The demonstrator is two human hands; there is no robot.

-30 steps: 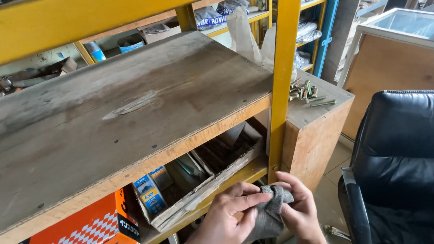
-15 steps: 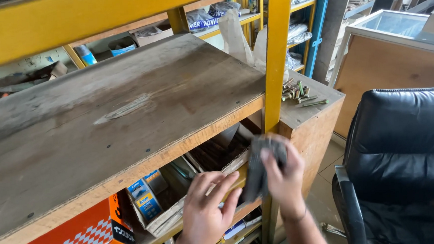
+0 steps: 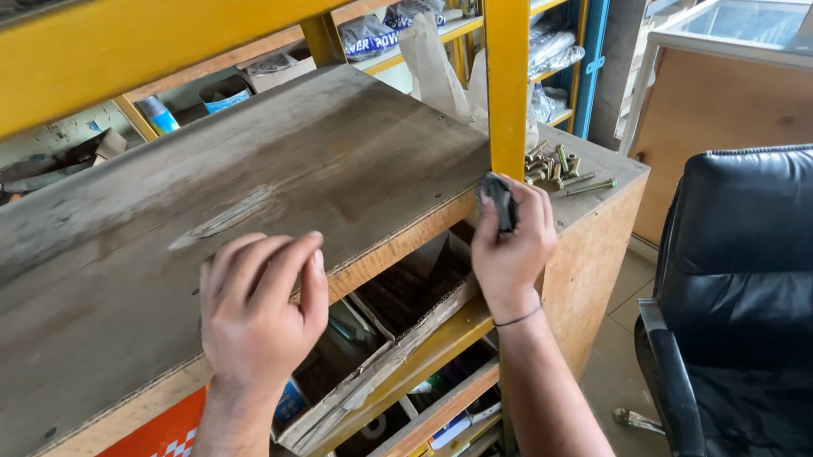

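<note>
Right hand point(image 3: 511, 246) pinches a dark grey rag point(image 3: 500, 200), bunched small, between thumb and curled fingers point(image 3: 537, 214); only a bit of cloth shows above the fingertips. The rag sits at the front right corner of the wooden shelf point(image 3: 237, 186), just left of the yellow post point(image 3: 508, 65), touching or nearly touching the shelf edge; cannot tell which.

Left hand point(image 3: 258, 306) is empty, palm down, fingers loosely together and bent, thumb tucked alongside. Fingertips hover over the shelf's front edge; contact with the board is unclear. The two hands are well apart, the right one further along the same edge.

Beyond the right fingers, past the post, loose bolts point(image 3: 556, 167) lie on a wooden cabinet point(image 3: 602, 237). Right of that wrist is a black leather chair point(image 3: 763, 302). Below both hands, under the shelf, a worn cardboard tray point(image 3: 386, 359) holds small boxes, and an orange box point(image 3: 131, 456) stands under the left forearm. A thin band circles the right wrist. Behind the shelf, further racks hold bagged goods point(image 3: 368, 34).
</note>
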